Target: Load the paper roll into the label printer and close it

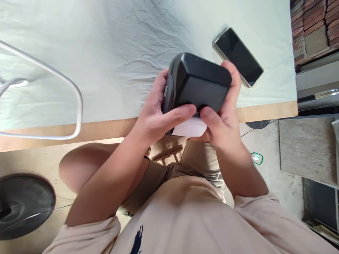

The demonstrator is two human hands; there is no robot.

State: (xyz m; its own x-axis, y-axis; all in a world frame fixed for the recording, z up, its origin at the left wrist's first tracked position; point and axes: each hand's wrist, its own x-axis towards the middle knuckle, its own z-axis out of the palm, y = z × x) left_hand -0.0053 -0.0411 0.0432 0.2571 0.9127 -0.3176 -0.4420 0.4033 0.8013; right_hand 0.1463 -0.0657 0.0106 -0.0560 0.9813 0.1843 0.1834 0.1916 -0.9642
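Between my two hands, over the near edge of the table, I hold a boxy black portable printer (202, 83). A blank white paper strip (189, 127) sticks out of its side nearest my body. My left hand (155, 113) wraps round its left side, with the thumb lying across the top face. Closed on the other side is my right hand (225, 114), its thumb pressing near the paper end and a finger curled round the far right corner. My fingers under the printer are hidden. Just beyond my right hand a smartphone (239, 56) lies dark screen up.
A pale wrinkled cloth (106, 63) covers the table, whose bare wooden edge (267, 112) faces me. On the left stands a white bent-tube frame (78, 102). Below the table are a round black base (26, 206) and a thin cable. Stacked bricks (315, 24) are at far right.
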